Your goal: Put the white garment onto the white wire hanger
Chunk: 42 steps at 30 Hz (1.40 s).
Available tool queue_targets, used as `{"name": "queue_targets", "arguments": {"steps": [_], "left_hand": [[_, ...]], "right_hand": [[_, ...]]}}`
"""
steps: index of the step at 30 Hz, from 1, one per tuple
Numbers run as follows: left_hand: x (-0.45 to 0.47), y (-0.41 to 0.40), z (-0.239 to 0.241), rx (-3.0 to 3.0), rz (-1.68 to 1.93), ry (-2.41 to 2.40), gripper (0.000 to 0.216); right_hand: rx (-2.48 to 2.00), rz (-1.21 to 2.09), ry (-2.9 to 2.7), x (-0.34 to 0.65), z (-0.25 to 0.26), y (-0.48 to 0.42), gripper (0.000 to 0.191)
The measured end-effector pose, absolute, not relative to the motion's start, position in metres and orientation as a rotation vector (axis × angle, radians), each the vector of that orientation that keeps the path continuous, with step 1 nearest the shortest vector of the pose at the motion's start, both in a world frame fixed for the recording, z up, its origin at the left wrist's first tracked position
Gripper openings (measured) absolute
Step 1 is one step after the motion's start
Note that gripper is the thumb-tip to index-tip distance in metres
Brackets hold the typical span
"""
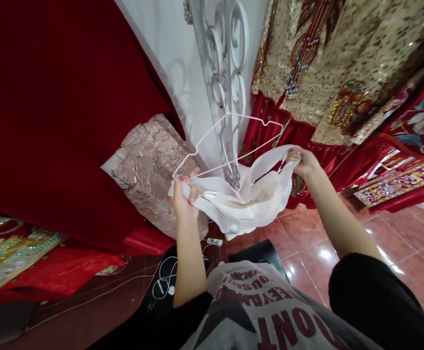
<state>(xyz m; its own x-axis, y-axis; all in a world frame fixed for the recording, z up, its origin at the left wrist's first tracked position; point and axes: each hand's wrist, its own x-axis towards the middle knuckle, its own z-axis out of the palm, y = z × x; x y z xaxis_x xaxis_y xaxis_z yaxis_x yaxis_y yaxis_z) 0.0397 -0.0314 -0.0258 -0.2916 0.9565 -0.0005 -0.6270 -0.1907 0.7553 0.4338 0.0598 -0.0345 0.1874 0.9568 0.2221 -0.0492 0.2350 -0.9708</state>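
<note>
A thin white garment [230,209] of light fabric is stretched between my two hands. My left hand [186,197] is closed on its left edge, and the lower left corner of a pale pink wire hanger [212,130] meets that hand too. The hanger stands up above the cloth, in front of a metal scrollwork stand. At the garment's right end, my right hand [301,160] pinches the fabric. The hanger's right corner is apart from my right hand. Folds hide the inside of the garment.
A silver scrollwork stand [215,73] rises ahead. Red cloth [62,97] and a pinkish textured fabric [146,170] hang at left; a gold sequined garment [328,63] hangs at right. Below are a black seat [270,255], a white cable [98,296] and reddish floor tiles [307,243].
</note>
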Motion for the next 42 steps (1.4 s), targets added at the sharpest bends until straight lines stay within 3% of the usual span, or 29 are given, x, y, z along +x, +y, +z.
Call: {"name": "queue_targets", "arguments": {"steps": [2, 4, 7, 10, 15, 19, 22, 26, 31, 36, 42], "left_hand": [[0.038, -0.031, -0.030, 0.586, 1.766, 0.786, 0.041], [0.035, -0.031, -0.034, 0.605, 1.807, 0.779, 0.041], [0.029, -0.031, -0.039, 0.598, 1.891, 0.824, 0.038], [0.023, -0.034, -0.045, 0.547, 1.910, 1.011, 0.029], [0.005, -0.052, -0.050, 0.684, 1.666, 1.347, 0.026], [-0.015, -0.069, -0.053, 0.641, 1.733, 1.429, 0.026], [-0.026, -0.077, -0.057, 0.678, 1.786, 1.444, 0.024], [-0.026, -0.083, -0.064, 0.696, 1.738, 1.454, 0.022], [-0.022, -0.071, -0.055, 0.459, 1.797, 1.263, 0.016], [-0.034, -0.031, -0.018, 0.314, 1.609, 1.064, 0.032], [-0.020, 0.006, 0.035, 0.649, 1.429, 1.051, 0.021]], "right_hand": [[-1.019, 1.316, -0.850, 0.420, -0.040, 0.037, 0.032], [-0.899, 1.456, -0.670, 0.404, -0.044, 0.020, 0.031], [-0.755, 1.336, -0.673, 0.378, -0.046, 0.008, 0.028], [-0.767, 1.189, -0.849, 0.349, -0.045, 0.003, 0.011], [-0.810, 1.119, -1.089, 0.301, -0.031, -0.005, 0.038], [-0.865, 0.909, -1.276, 0.275, -0.028, 0.005, 0.065], [-0.995, 0.642, -1.493, 0.265, -0.038, 0.024, 0.075], [-1.113, 0.396, -1.540, 0.268, -0.056, 0.043, 0.074], [-1.128, 0.337, -1.448, 0.286, -0.062, 0.041, 0.065], [-1.088, 0.394, -1.445, 0.301, -0.054, 0.034, 0.058], [-1.149, 0.433, -1.479, 0.293, -0.056, 0.027, 0.050]]}}
